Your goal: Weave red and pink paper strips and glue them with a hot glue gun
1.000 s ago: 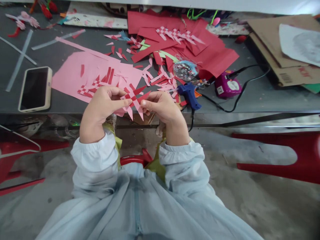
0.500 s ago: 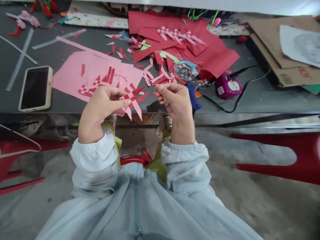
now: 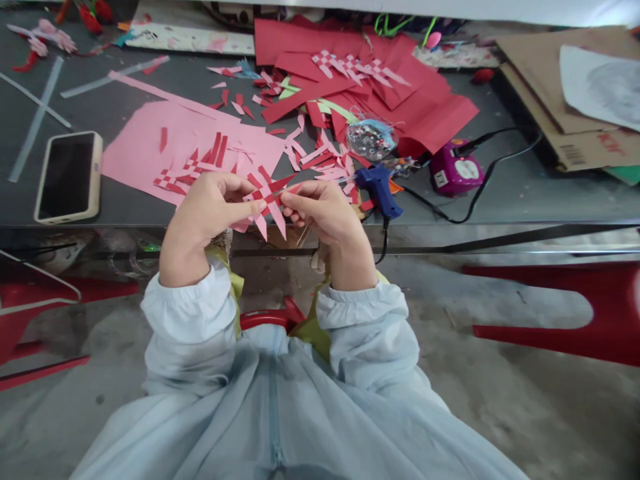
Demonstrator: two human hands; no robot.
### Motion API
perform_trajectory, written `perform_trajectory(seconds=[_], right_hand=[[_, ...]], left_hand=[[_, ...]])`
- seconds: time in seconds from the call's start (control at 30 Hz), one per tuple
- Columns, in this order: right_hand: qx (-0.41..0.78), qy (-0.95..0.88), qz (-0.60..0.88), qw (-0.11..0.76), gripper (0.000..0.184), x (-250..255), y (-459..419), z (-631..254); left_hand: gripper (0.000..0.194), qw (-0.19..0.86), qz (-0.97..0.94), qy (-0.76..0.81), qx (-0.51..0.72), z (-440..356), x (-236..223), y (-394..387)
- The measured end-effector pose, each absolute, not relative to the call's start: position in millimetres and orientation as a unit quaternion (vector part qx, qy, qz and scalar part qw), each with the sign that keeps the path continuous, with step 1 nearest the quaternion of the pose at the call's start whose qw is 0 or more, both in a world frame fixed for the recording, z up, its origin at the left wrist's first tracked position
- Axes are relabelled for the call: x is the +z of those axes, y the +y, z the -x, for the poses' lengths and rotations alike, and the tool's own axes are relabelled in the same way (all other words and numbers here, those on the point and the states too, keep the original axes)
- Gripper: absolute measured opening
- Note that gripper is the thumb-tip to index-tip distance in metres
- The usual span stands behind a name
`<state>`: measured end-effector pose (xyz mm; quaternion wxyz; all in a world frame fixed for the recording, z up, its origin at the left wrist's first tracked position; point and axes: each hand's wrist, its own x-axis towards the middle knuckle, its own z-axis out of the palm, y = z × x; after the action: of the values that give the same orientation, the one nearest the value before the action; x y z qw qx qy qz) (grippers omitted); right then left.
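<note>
A small woven paper piece (image 3: 270, 205) of red and pink strips, with pointed loose ends, is held over the table's front edge. My left hand (image 3: 203, 210) pinches its left side between thumb and fingers. From the right, my right hand (image 3: 327, 213) has its thumb and fingers closed at the piece's red pointed strips; its fingertips partly hide them. Behind my left hand lies pink paper (image 3: 145, 133) with more red-and-pink woven pieces (image 3: 187, 170) on it. A blue glue gun (image 3: 377, 187) rests just right of my right hand.
Paper scraps (image 3: 320, 150) lie beyond my hands, beside a round container of beads (image 3: 371, 140). Red paper sheets (image 3: 435, 113) spread behind. A phone (image 3: 69, 177) is at left; a purple box (image 3: 456, 170) with a black cable and cardboard (image 3: 545, 87) are at right.
My right hand has moved left, from apart to touching the woven paper piece's red strips, uncovering the glue gun. My left hand keeps its pinch.
</note>
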<state>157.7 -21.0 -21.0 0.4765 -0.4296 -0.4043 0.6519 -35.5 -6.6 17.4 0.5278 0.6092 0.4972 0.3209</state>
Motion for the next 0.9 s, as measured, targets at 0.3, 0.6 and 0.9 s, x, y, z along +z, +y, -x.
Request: perform_trajectory(seconds=[0.3,0.6,0.9], right_hand=[[0.555,-0.379,0.461,0.579,0.037,-18.8,-16.3,-178.0],[0.586,-0.426,0.470,0.504,0.039,-17.8,-21.3,-183.3],[0.664,-0.533,0.402,0.337,0.030,-18.5,-25.8,-166.2]], left_hand=[[0.012,0.512,-0.618,0.484,0.349,38.0,18.4,-7.0],[0.017,0.458,-0.630,0.496,0.382,40.7,15.2,-4.1],[0.012,0.433,-0.670,0.486,0.356,34.8,17.3,-6.0]])
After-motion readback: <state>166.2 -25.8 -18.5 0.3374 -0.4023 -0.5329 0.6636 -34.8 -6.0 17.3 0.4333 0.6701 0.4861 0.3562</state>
